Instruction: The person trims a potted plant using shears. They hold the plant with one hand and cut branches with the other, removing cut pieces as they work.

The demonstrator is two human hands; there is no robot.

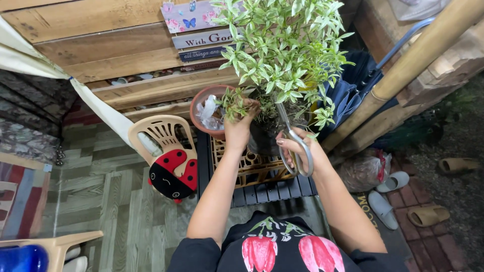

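Observation:
A bushy plant with green and white leaves (282, 45) stands in a dark pot (262, 138) on a black slatted stand (272, 189). My left hand (239, 126) is closed around a small leafy sprig (233, 103) at the plant's lower left side. My right hand (297, 148) holds a pair of metal scissors (292, 138), fingers through the handles, blades pointing up into the foliage near the plant's base. A terracotta pot (201, 98) with crumpled clear plastic inside sits just left of my left hand.
A small beige plastic chair (161, 133) with a red ladybird cushion (174, 174) stands to the left. A wooden plank wall (101, 45) runs behind. A thick bamboo pole (413, 60) leans at right. Slippers (396, 181) lie on the brick floor. A yellow crate (252, 168) sits under the pot.

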